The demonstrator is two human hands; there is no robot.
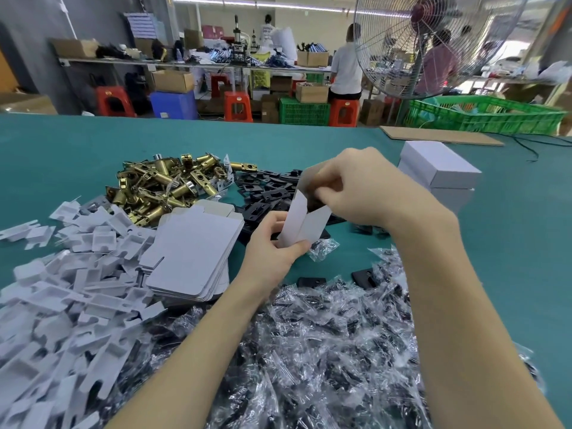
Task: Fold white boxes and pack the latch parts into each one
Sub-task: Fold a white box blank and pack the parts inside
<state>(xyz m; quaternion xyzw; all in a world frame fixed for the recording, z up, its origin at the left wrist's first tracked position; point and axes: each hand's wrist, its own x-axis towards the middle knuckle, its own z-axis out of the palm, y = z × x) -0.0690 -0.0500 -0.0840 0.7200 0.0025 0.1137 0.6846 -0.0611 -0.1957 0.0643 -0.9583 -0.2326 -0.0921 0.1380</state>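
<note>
White box [305,218], half-folded, is gripped by left hand [272,243] and right hand [365,187]; 2 finished boxes [439,168] beyond right hand, piles unpacked.

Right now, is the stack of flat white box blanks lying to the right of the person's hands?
No, the stack of flat box blanks lies left of the left hand and the right hand, beside the brass latches.

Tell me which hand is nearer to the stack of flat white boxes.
Left. The left hand grips the lower end of the box being folded, just right of the flat stack. The right hand works at the box's top, farther right and beyond.
</note>
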